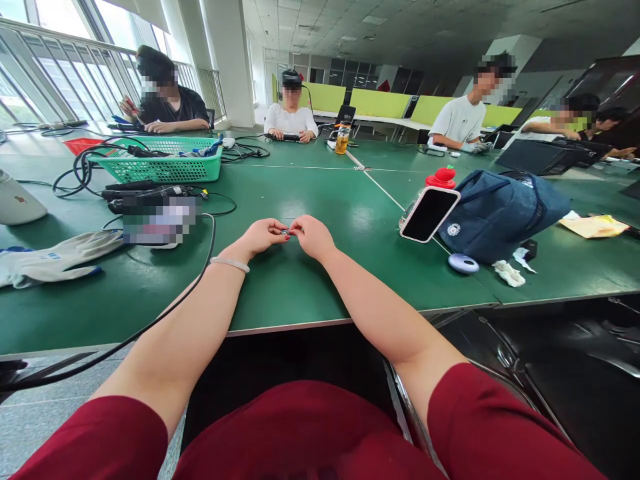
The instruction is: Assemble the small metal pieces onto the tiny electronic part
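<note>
Both my hands meet above the green table (280,300), a short way in from its front edge. My left hand (263,237), with a pale bangle (230,264) at the wrist, pinches a small dark piece (285,233) between thumb and fingers. From the other side my right hand (313,235) closes its fingertips on the same piece. Its kind is too small to make out, and my fingers cover most of it. Red nail polish shows on my fingertips.
Left lie white work gloves (60,257), a black cable (195,280) and a green basket (170,160) of cables and tools. To the right are a propped phone (430,213), a blue bag (493,217), a purple round case (463,264) and crumpled tissue (509,273). Several people sit around the table.
</note>
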`<state>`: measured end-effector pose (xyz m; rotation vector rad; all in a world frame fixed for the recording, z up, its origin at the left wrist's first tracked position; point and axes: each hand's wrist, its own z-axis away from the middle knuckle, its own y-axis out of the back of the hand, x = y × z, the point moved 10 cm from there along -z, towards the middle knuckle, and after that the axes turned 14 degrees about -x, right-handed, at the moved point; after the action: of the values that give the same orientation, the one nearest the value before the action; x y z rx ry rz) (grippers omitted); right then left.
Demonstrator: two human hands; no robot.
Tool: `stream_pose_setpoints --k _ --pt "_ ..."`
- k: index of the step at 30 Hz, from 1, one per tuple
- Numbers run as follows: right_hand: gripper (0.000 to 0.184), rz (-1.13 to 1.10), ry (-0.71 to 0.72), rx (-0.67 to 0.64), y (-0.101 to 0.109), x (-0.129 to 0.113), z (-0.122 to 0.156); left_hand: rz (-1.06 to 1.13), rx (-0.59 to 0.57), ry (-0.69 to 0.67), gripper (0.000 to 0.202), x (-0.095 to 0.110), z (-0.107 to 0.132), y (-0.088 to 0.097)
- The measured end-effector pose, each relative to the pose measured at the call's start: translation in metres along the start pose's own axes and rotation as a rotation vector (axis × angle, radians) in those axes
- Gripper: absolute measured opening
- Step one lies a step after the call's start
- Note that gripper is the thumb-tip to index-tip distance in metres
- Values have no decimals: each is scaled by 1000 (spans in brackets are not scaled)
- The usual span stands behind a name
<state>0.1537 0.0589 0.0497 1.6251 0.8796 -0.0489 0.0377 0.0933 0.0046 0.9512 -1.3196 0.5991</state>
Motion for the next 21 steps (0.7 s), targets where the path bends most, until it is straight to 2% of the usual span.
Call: stream_pose_setpoints --k 9,18,21 --pt "15 34 -14 -13 -1 -2 1 4 -12 -7 38 2 0 -2" --pt "21 -56 -37 13 0 11 0 28 33 -24 53 10 6 2" --pt "22 -95 -1 18 0 9 -1 -73 48 -2 55 12 6 5"
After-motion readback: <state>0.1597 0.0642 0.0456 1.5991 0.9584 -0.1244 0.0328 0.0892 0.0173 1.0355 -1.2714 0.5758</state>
